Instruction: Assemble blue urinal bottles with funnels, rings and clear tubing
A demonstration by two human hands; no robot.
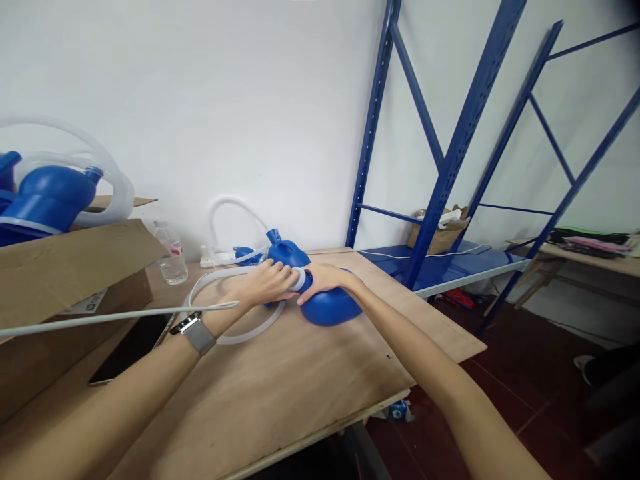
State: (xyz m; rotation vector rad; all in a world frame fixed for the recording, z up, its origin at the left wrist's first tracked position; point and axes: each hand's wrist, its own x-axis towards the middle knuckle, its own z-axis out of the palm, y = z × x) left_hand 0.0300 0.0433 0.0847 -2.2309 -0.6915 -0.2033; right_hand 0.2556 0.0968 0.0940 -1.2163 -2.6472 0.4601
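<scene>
A blue plastic bottle (330, 308) lies on its side on the wooden table, its neck pointing left. My right hand (323, 280) is wrapped round the bottle near its neck. At the mouth, my left hand (270, 280) is closed round the end of a translucent white hose (257, 331), beside a pale collar (299, 279). The fingers partly hide the joint, so how far hose and neck are fitted together cannot be seen. Just behind my hands stands another blue bottle (287, 252), with a hose looping by the wall.
At left, an open cardboard box (75, 273) holds blue bottles (55, 193) and coiled hoses. Near it are a clear water bottle (173, 257), a power strip (216, 257) and a dark flat device (133, 350). A pale cord (120, 321) crosses the left foreground. Blue shelving (450, 147) stands right.
</scene>
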